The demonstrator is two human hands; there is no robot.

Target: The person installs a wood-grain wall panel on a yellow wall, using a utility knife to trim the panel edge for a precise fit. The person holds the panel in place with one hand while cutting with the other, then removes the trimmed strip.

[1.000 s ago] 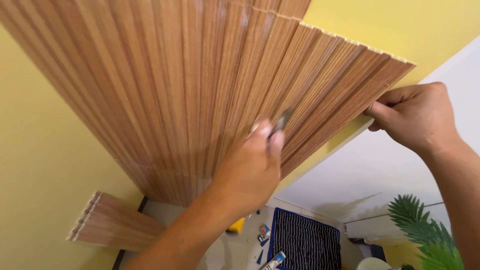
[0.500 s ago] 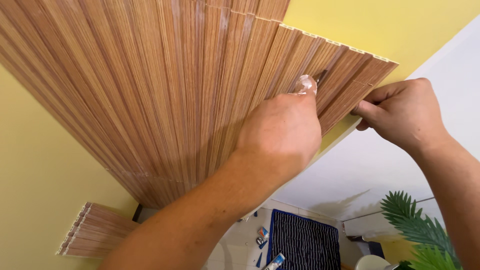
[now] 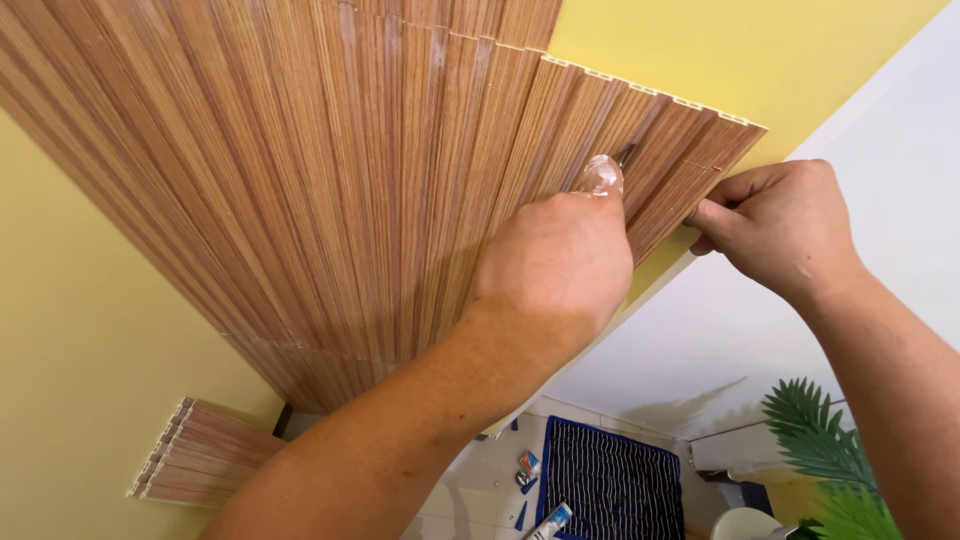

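The left hand [image 3: 555, 270] is clenched around a small tool, possibly a utility knife, whose dark tip [image 3: 626, 155] touches a groove of the brown wood-grain fluted wall panel [image 3: 330, 190] fixed on the yellow wall [image 3: 80, 340]. The right hand [image 3: 785, 225] pinches the panel's outer edge, fingers curled tight, thumb on its face. A shorter offcut of the same fluted panel [image 3: 195, 455] lies lower left
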